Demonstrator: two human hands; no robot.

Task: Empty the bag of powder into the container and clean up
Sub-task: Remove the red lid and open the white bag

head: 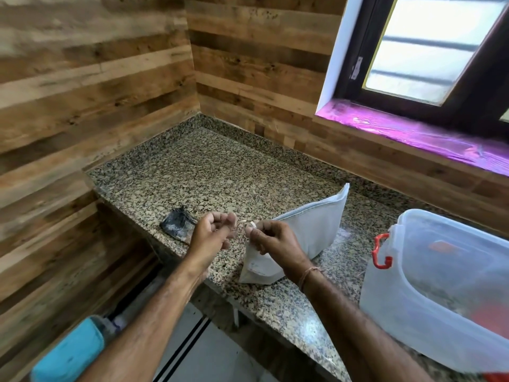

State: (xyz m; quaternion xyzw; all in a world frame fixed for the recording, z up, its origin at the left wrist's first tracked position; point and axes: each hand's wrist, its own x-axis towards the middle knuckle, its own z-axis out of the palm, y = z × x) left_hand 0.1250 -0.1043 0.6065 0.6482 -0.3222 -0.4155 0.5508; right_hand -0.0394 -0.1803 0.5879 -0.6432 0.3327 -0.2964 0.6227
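Observation:
A white bag of powder (308, 230) lies on the speckled granite counter (214, 172), its near corner lifted. My right hand (272, 239) pinches that corner between thumb and fingers. My left hand (213, 230) is closed just left of it, fingers curled on a thin thread or tie that runs from the bag's corner. To the right stands a translucent plastic container (446, 288) with a red latch handle (381, 250); its top looks open.
A crumpled dark cloth (177, 224) lies on the counter left of my hands. Wood-panelled walls close the corner behind. A window with a purple sill (413, 133) is at the upper right. Below the counter edge, a blue object (71, 351) stands on the floor side.

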